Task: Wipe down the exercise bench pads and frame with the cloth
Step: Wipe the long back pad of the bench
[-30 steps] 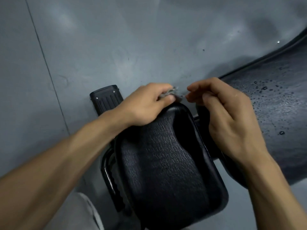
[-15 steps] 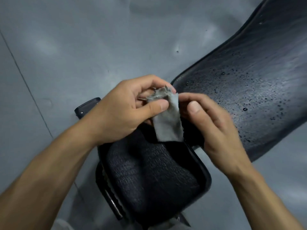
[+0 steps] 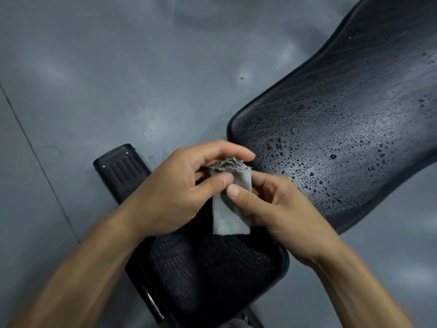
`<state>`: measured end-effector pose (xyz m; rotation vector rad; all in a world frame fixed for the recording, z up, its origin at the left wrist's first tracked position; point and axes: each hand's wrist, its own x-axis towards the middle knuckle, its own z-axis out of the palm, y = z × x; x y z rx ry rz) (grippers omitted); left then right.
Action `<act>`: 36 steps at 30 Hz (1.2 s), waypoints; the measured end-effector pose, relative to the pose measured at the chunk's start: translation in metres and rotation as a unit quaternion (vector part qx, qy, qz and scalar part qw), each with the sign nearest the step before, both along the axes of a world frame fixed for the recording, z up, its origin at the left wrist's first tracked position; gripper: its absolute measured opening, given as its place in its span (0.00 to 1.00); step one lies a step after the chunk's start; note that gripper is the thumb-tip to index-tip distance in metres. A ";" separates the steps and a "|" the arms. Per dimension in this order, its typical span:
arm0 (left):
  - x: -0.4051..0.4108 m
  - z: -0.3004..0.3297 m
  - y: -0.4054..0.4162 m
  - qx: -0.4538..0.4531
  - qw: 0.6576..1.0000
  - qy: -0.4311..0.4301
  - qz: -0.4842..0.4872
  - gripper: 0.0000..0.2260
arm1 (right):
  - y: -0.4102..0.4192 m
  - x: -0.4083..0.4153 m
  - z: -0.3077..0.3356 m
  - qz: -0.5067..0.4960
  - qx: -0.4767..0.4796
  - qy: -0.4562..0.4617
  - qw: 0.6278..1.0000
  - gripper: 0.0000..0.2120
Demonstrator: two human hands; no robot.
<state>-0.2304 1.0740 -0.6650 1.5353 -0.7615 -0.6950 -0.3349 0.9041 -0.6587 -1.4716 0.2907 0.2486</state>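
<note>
Hands meet at frame centre over the seat pad (image 3: 212, 268); left hand (image 3: 172, 192) pinches the bunched top of the grey cloth (image 3: 230, 202) between thumb and fingers; right hand (image 3: 279, 209) grips its side, thumb pressed on the fabric; cloth hangs above the seat pad; back pad (image 3: 343, 126), beaded with droplets, fills the upper right; black frame foot (image 3: 120, 170) lies centre left on the grey floor (image 3: 118, 67)

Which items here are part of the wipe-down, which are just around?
Job:
- cloth, pinched by left hand and right hand
- back pad, dotted with droplets
- seat pad, under the hands
- frame foot, black, on the floor

Just around:
- grey floor
</note>
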 end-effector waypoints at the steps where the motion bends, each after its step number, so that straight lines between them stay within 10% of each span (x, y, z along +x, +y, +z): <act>1: -0.001 -0.002 -0.002 -0.013 1.000 0.008 0.022 0.16 | 0.000 0.000 0.000 -0.008 -0.009 -0.006 1.000 0.10; 6: 0.013 -0.017 -0.016 0.036 0.972 -0.125 0.194 0.11 | -0.015 0.009 0.001 -0.039 -0.201 -0.041 0.978 0.18; 14: 0.007 -0.057 -0.022 0.157 0.907 -0.313 0.234 0.10 | -0.050 0.043 0.023 0.014 -0.567 -0.107 0.816 0.14; 27: 0.006 -0.059 -0.025 0.208 0.882 -0.347 0.240 0.14 | -0.105 0.134 0.040 0.032 -0.757 -0.153 0.635 0.20; 36: 0.005 -0.060 -0.026 0.213 0.877 -0.354 0.246 0.14 | -0.071 0.126 0.011 0.094 -0.751 -0.216 0.616 0.15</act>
